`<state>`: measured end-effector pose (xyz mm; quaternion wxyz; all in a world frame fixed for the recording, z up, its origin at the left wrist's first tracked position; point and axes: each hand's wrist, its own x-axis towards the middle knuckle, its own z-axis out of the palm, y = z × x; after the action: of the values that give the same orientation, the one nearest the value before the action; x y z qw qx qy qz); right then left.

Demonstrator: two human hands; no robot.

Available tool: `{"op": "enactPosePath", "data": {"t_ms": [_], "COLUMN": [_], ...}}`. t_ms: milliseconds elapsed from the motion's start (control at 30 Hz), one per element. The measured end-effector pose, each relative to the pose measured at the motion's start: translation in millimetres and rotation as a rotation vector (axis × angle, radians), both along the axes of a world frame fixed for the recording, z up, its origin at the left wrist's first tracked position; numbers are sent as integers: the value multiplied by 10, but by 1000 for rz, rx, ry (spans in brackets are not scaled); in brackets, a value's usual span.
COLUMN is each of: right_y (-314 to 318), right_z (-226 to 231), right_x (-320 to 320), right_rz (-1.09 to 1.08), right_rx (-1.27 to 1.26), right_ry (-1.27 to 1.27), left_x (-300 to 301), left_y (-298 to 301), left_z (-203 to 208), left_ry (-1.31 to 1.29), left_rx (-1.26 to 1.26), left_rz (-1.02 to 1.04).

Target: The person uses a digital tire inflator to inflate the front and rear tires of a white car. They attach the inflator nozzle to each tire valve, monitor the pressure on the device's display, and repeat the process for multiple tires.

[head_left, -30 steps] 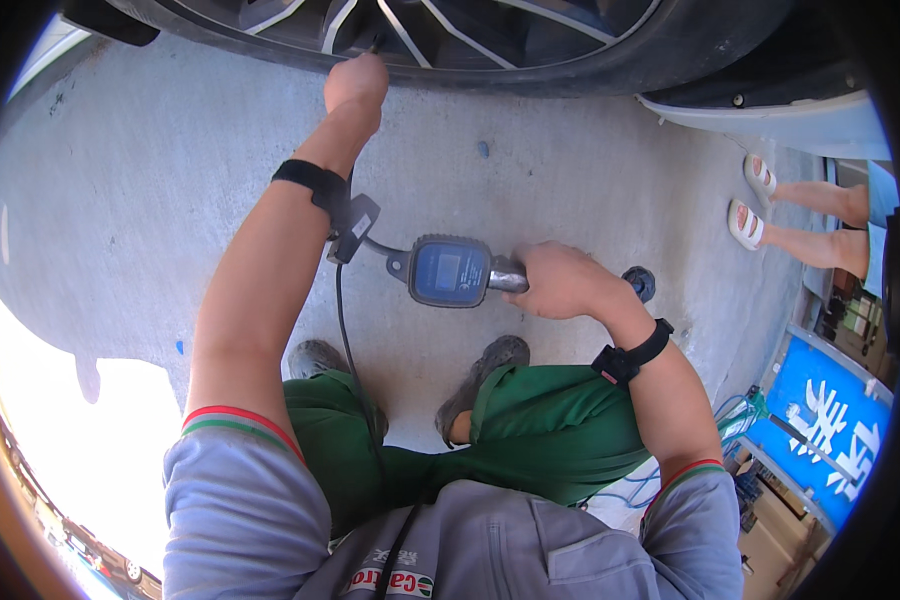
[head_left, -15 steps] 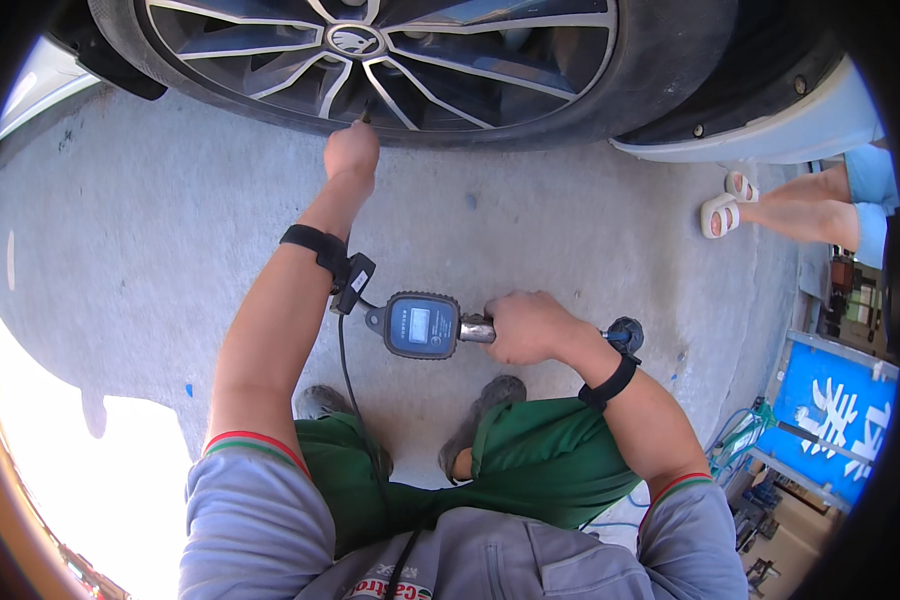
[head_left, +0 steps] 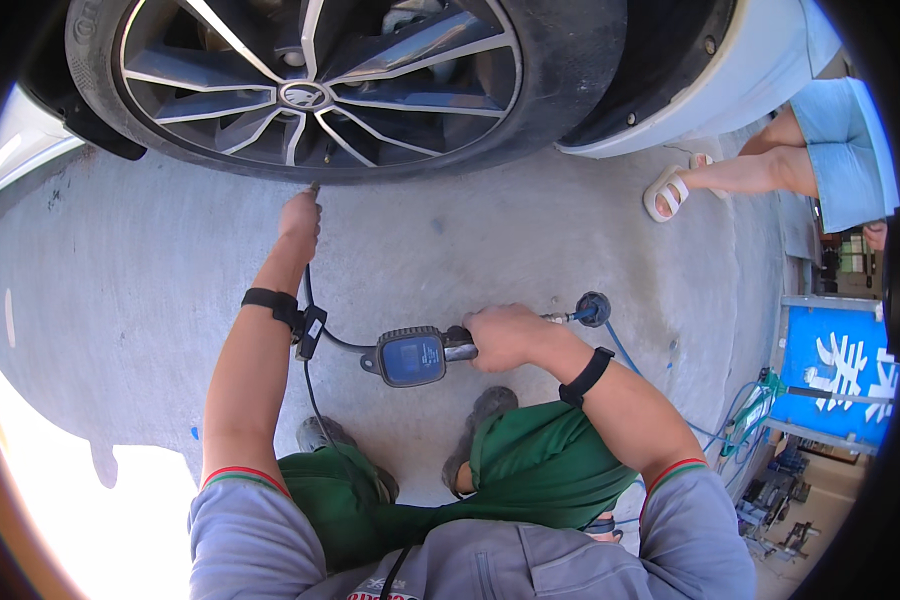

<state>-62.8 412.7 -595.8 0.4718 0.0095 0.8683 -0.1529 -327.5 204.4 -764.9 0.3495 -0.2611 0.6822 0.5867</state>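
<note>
Your left hand (head_left: pixel 298 224), closed round the hose tip (head_left: pixel 315 187), has drawn back from the wheel (head_left: pixel 303 95), while over the floor (head_left: pixel 510 240) your right hand (head_left: pixel 505 337) grips the likely weighty, fragile-screened gauge (head_left: pixel 412 360) by its handle (head_left: pixel 461 353), probably the best hold.

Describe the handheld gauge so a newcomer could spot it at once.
From the car wheel at the top, drop to the concrete floor below. There the right hand grips a metal handle, with the gauge at its left end. Its squarish blue face in a thick dark frame sets it apart from the thin black hose beside it.
</note>
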Motion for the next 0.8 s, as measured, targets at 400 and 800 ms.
{"op": "enactPosePath", "data": {"t_ms": [400, 800], "right_y": [-120, 38], "right_z": [146, 209], "right_x": [30, 90], "right_rz": [-38, -127], "right_rx": [-111, -142], "right_ry": [13, -144], "left_x": [-124, -326], "left_y": [10, -243], "left_z": [231, 133], "left_ry": [105, 169], "left_rx": [-5, -42], "left_rz": [91, 334]}}
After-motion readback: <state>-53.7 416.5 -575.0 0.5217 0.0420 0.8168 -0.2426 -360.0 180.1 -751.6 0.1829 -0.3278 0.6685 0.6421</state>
